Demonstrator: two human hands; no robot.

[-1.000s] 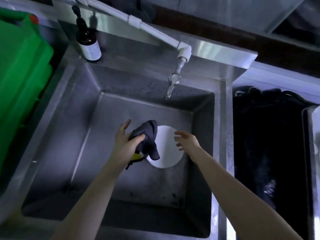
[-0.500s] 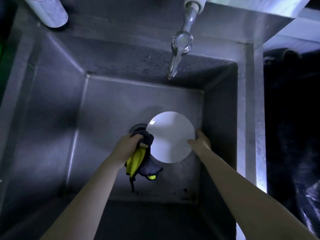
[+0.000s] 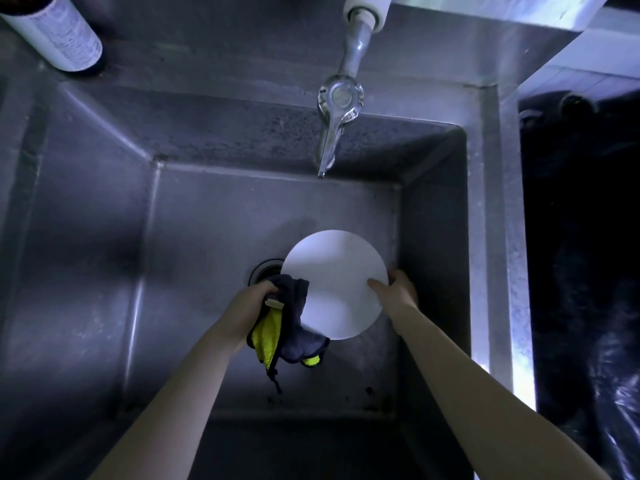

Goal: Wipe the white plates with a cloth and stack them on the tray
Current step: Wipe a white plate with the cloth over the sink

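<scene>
Left hand (image 3: pixel 254 301) grips cloth (image 3: pixel 294 327); right hand (image 3: pixel 398 289) pinches plate (image 3: pixel 332 271).

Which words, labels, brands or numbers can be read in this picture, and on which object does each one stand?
On the label of the dark bottle, top left: rows of small print, too blurred to read.
On the tag of the cloth: no writing can be made out.
On the white plate, the tap and the sink: no text visible.
Nothing can be quoted.
</scene>
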